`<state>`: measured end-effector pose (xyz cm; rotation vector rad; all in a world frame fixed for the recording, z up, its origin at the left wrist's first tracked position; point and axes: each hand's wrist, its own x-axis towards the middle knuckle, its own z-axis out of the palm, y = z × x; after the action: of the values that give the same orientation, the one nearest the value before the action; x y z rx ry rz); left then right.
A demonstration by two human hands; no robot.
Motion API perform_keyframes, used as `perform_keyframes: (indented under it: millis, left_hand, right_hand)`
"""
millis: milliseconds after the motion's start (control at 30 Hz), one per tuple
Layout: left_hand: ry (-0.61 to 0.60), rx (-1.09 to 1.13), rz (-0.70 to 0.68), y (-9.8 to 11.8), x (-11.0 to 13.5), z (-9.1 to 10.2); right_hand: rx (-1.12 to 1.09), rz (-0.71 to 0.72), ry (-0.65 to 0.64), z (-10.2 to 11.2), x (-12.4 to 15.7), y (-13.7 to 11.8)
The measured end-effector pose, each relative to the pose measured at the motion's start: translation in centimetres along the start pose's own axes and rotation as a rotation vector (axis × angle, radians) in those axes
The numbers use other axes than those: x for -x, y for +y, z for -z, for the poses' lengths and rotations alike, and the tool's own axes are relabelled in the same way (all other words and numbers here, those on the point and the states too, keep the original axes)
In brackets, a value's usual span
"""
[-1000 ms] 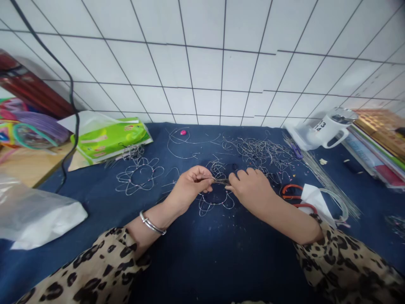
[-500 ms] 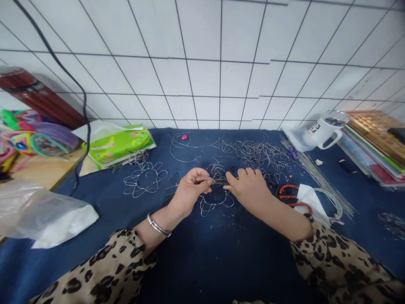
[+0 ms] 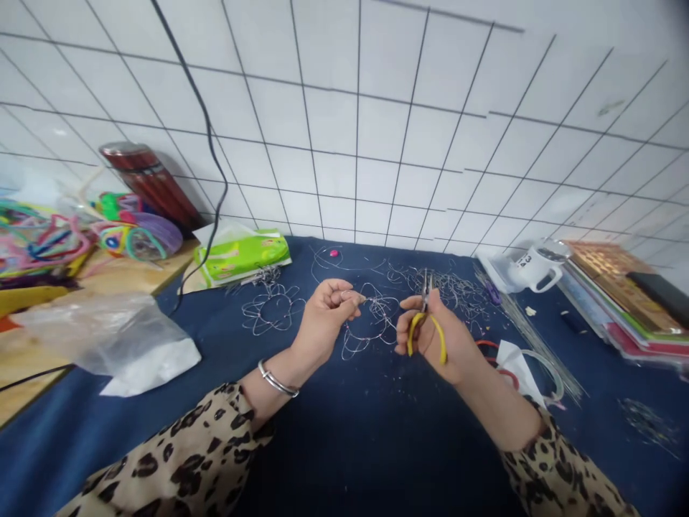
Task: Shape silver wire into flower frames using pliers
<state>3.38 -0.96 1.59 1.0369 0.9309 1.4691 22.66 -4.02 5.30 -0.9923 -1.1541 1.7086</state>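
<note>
My left hand (image 3: pixel 328 314) pinches the wire of a flower-shaped wire piece (image 3: pixel 364 337), whose thin loops spread out to the right of my fingers. In my right hand (image 3: pixel 438 337) lies a pair of pliers (image 3: pixel 442 343) with yellow handles, its metal jaws pointing up and away from me. The pliers are apart from the wire piece. A second wire flower (image 3: pixel 262 316) rests on the blue cloth left of my left hand. Behind my right hand spreads a tangle of loose wire bits (image 3: pixel 457 291).
A green tissue pack (image 3: pixel 245 257), a plastic bag (image 3: pixel 123 337) and a red flask (image 3: pixel 151 183) stand left. On the right are a white mug (image 3: pixel 535 266), straight wires (image 3: pixel 543 345), red-handled scissors (image 3: pixel 509 377) and stacked books (image 3: pixel 619 309). A pink bead (image 3: pixel 334 253) lies at the back.
My right hand has drawn the pliers back right, away from the wire piece, and turned so the yellow handles show. My left hand keeps its pinch. The camera view has shifted and tilted.
</note>
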Motion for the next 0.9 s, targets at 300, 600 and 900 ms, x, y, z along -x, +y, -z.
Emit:
perform_keyframes:
  millis: [300,600,900]
  left_hand:
    - [0.047,-0.040,-0.176,2.9,0.5,-0.7]
    - [0.047,0.008,-0.201,6.4,3.2,-3.1]
    - [0.031,-0.026,-0.171,6.6,3.8,-2.4]
  right_hand:
    - [-0.218,0.014,-0.053,-2.4,5.2,0.4]
    - [-0.032,-0.024,-0.319,-6.0,3.6,-0.4]
    - [0.037,-0.010,-0.199,-6.6,2.9,0.7]
